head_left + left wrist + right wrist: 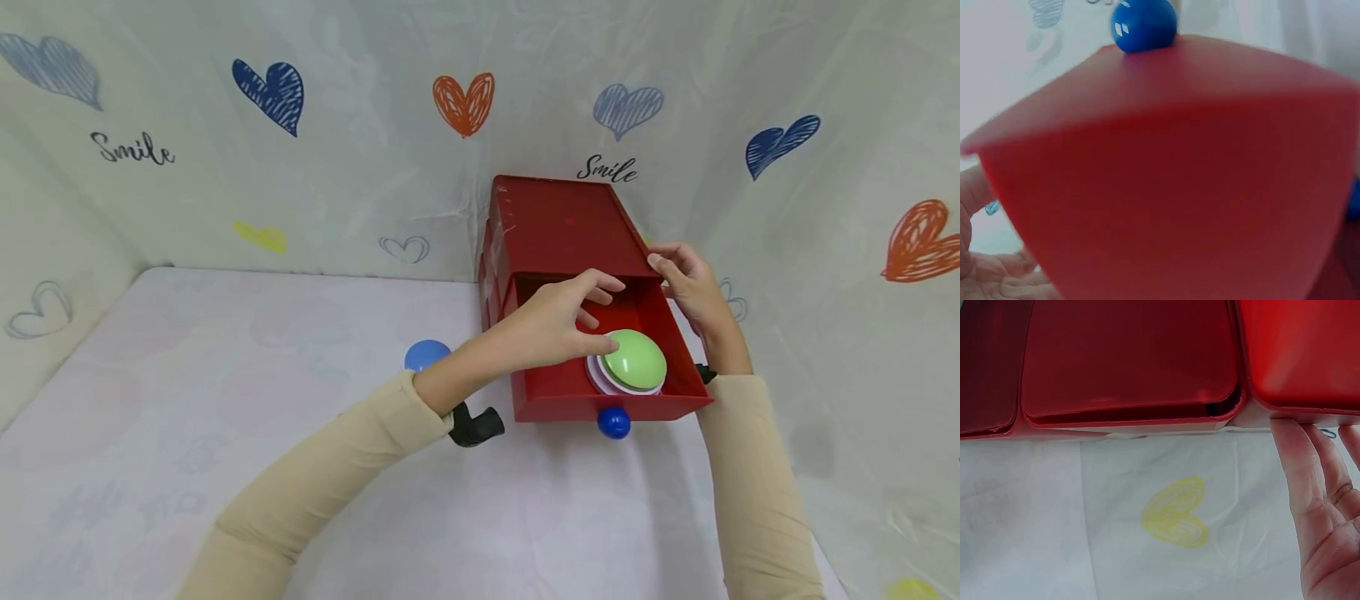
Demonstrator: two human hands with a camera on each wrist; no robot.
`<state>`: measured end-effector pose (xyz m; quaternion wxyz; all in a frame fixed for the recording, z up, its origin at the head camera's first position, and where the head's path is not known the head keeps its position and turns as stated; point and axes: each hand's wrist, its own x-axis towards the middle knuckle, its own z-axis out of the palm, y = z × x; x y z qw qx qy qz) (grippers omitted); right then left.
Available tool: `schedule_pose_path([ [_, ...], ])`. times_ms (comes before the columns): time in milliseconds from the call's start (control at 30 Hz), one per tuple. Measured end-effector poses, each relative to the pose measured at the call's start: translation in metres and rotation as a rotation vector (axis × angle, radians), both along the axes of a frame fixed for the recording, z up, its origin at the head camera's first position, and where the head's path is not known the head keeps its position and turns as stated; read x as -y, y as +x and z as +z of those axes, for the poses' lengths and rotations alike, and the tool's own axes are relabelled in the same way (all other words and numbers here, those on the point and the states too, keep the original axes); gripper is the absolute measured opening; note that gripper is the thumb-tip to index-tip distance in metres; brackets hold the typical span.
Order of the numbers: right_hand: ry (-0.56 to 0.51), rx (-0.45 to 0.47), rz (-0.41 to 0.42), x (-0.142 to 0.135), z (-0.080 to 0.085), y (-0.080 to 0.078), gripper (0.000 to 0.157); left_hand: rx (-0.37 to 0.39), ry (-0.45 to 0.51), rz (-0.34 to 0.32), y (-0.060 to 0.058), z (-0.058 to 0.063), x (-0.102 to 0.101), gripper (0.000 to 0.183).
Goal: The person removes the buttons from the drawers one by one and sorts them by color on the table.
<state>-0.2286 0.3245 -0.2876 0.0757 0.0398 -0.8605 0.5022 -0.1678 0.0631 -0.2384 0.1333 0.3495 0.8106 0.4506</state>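
Over the drawer [551,408], left hand [558,322] spread; right hand [693,292], straight-fingered, touching red cabinet [566,223].

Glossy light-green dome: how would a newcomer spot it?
Find the red box-shaped cabinet. In its open red drawer sits the green dome, on a pale round base. Unlike the shiny blue dome left of the cabinet, it's green.

Drawer [555,408] pt. hid by L hand [557,321], sleeves [322,483] cropped

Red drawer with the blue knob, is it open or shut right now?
Open: the drawer juts out from the red cabinet, and a green-topped object shows inside.
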Motion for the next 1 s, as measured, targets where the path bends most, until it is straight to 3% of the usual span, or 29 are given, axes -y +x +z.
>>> schedule_pose_path([
  [233, 0.001, 0.002, 0.005, 0.000, -0.001, -0.002, 0.030, 0.119, -0.078, 0.008, -0.006, -0.004, -0.009, 0.057],
  [433, 0.003, -0.004, 0.001, 0.000, -0.001, -0.001, 0.031, 0.141, -0.178, 0.010, -0.011, -0.011, -0.016, 0.054],
  [667, 0.035, 0.002, -0.015, 0.001, -0.001, -0.001, 0.036, 0.194, -0.207, -0.036, -0.013, -0.018, -0.023, 0.055],
  [1000, 0.025, 0.003, -0.023, 0.001, -0.001, 0.000, 0.035, 0.193, -0.282, -0.083, -0.014, -0.023, -0.030, 0.069],
])
